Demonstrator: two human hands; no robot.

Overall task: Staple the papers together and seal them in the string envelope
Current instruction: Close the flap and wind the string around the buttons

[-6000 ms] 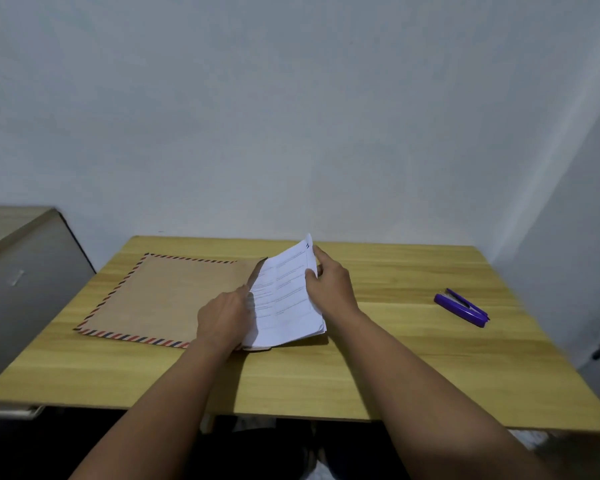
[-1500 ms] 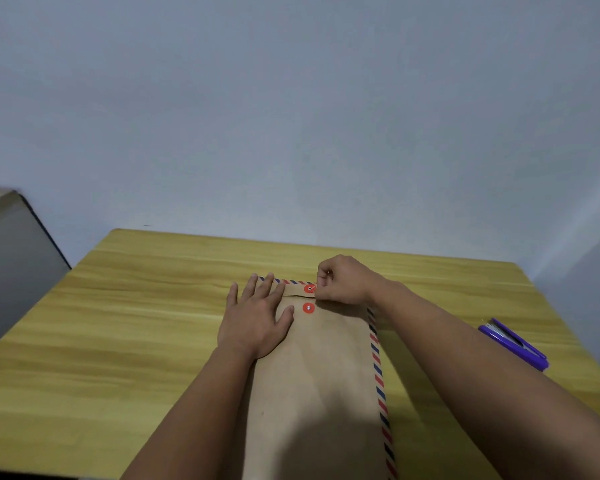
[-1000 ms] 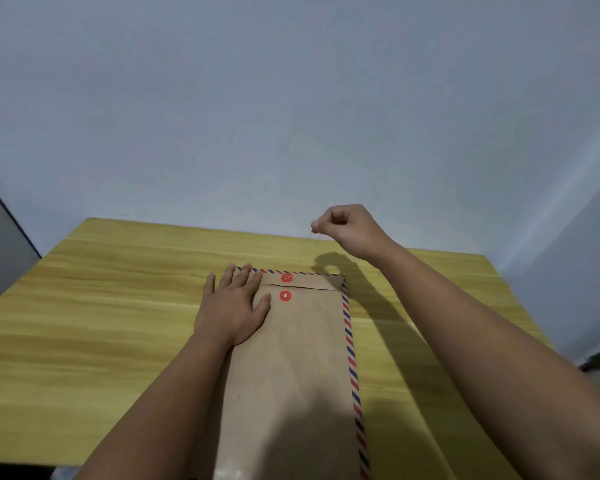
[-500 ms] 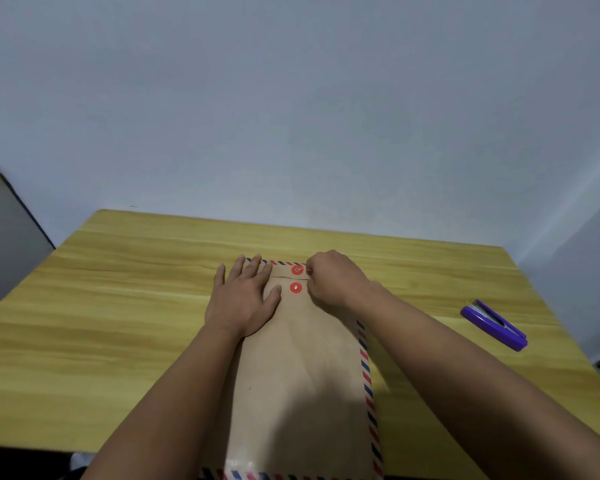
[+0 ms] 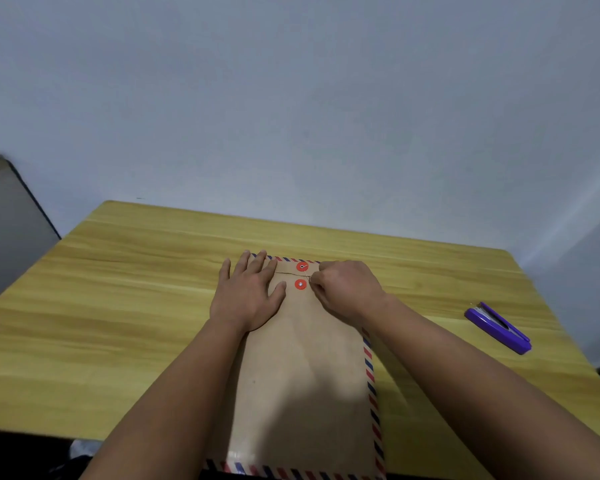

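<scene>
At the far left a grey cabinet (image 5: 0, 230) stands beside the wooden table (image 5: 118, 306). Next comes the left hand (image 5: 248, 296), laid flat with fingers straight and spread, pressing on the upper left part of the envelope (image 5: 305, 375) and gripping nothing. The envelope lies lengthwise in the middle of the table, flap end away from the person, its near end reaching the table's front edge.

It looks light and thin, a stiffish brown paper that would slide easily on the smooth wood (hence, I judge, the flat palm pinning it). The string (image 5: 309, 277) is fine and limp, best taken by a fingertip pinch close to the buttons so it keeps tension while winding.

The envelope is plain kraft brown with a red-and-blue striped border on its far, right and near edges, the flap folded down. Two red round buttons sit one behind the other: the upper button (image 5: 302, 266) on the flap, the lower button (image 5: 300, 284) on the body.

Just right of them the right hand (image 5: 347, 289) is curled, its fingertips pinching the pale string beside the buttons. Well apart, near the right edge, lies a purple stapler (image 5: 497, 328).
</scene>
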